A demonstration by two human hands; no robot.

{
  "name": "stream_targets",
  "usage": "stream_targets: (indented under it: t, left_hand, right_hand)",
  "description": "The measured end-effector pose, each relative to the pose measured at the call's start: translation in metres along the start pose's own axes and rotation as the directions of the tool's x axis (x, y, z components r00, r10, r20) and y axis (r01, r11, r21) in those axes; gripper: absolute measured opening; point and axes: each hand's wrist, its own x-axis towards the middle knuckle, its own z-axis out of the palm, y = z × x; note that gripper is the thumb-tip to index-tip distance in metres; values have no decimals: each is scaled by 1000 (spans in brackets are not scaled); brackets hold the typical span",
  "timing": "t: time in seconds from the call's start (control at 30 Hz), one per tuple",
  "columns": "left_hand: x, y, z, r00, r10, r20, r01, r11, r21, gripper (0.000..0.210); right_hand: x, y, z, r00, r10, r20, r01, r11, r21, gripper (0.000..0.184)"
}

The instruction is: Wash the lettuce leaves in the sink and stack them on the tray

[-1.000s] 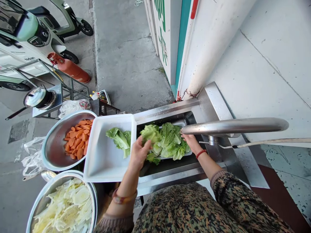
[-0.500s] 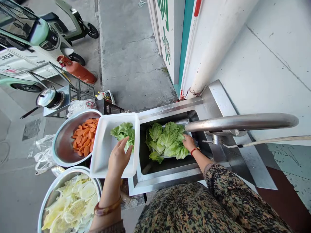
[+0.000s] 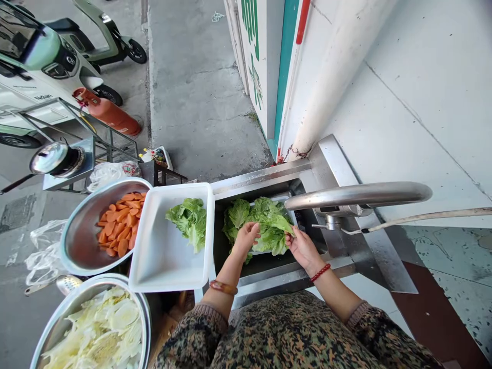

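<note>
My right hand (image 3: 302,249) pinches the pale stem end of a lettuce leaf (image 3: 277,220) over the sink. The leaf spreads leftward from my fingers, above more green lettuce (image 3: 236,215) lying in a light tray within the sink basin. My left hand (image 3: 247,239) hovers at the near left side of the lettuce, fingers loosely bent and apart, with nothing visible in them. Left of the sink, a white plastic tub (image 3: 154,261) holds a small pile of lettuce leaves (image 3: 189,223).
A curved steel faucet (image 3: 357,195) reaches over the sink (image 3: 261,177) from the right. Left of the tub are a bowl of sliced carrots (image 3: 79,246) and a bowl of cut cabbage (image 3: 48,328). Beyond stand a pan (image 3: 49,158) on a burner and an orange gas cylinder (image 3: 109,113).
My left hand has left the lettuce in the white tub and moved right, over the sink. My right hand has drawn a leaf's stem end slightly toward me.
</note>
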Motion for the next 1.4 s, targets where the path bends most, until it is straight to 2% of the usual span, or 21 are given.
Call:
stream_targets:
  t: [0.07, 0.13, 0.17, 0.23, 0.3, 0.4, 0.5, 0.6, 0.67, 0.73, 0.8, 0.87, 0.97, 1.07, 1.13, 1.2, 1.27, 1.33, 1.4]
  left_hand:
    - [3, -7, 11, 980, -146, 137, 158, 984, -85, 47]
    - [6, -10, 24, 954, -181, 240, 231, 952, -201, 46]
    - [8, -11, 30, 959, -159, 236, 222, 937, -269, 42]
    - [13, -13, 40, 984, -98, 151, 148, 917, -370, 33]
    - [18, -14, 47, 995, -58, 78, 84, 911, -403, 29]
    - [23, -18, 48, 997, -44, 65, 67, 901, -428, 26]
    - [25, -22, 42, 999, -32, 42, 48, 867, -495, 27]
    - [27, -20, 36, 995, -13, 98, 66, 827, -558, 32]
    - [32, -15, 35, 993, -23, 119, 90, 795, -599, 36]
    - [38, -7, 37, 995, -62, 76, 97, 773, -627, 40]
    - [46, 1, 40, 995, -103, 7, 85, 782, -617, 45]
    - [52, 6, 45, 996, -89, -18, 62, 812, -581, 43]
    - [55, 8, 51, 999, -43, 19, 46, 837, -545, 34]
    - [53, 6, 49, 996, -90, 5, 79, 847, -525, 32]
    - [50, 5, 45, 997, -83, 3, 72, 845, -530, 34]
    - [48, 5, 41, 998, -41, 40, 56, 834, -549, 39]
    - [47, 6, 39, 996, -26, 87, 70, 828, -556, 43]
    - [47, 6, 42, 991, -63, 119, 116, 843, -525, 49]
    - [50, 5, 47, 987, -100, 128, 150, 870, -471, 57]
  right_hand:
    - [0, 3, 8, 998, 51, 38, -53, 997, 61, 40]
    - [0, 7, 11, 996, 61, 70, -65, 997, 51, 41]
    - [1, 8, 12, 995, 50, 82, -52, 998, 21, 43]
    - [2, 10, 13, 995, 24, 98, -18, 998, -63, 45]
    - [4, 11, 13, 994, 2, 106, 15, 986, -166, 46]
    - [13, 10, 15, 999, 13, 45, -2, 970, -241, 45]
    - [24, 7, 19, 998, 61, -31, -66, 978, -196, 45]
    - [28, 2, 21, 1000, -3, -19, -2, 970, -243, 43]
    - [25, -4, 16, 996, -92, 12, 90, 933, -349, 41]
    - [19, -12, 6, 985, -164, 58, 172, 867, -469, 40]
    - [11, -20, -6, 969, -218, 112, 243, 786, -568, 40]
    - [5, -27, -17, 956, -259, 136, 286, 724, -628, 40]
    - [3, -33, -23, 951, -299, 81, 281, 720, -635, 41]
    - [4, -34, -22, 945, -322, 51, 286, 745, -603, 41]
    - [4, -36, -20, 931, -363, 43, 309, 717, -624, 39]
    - [2, -39, -18, 906, -421, 51, 340, 649, -680, 38]
    - [-2, -45, -16, 871, -477, 117, 401, 554, -729, 38]
    - [-5, -52, -13, 835, -502, 226, 483, 469, -739, 38]
    - [-8, -57, -10, 806, -509, 304, 541, 420, -729, 37]
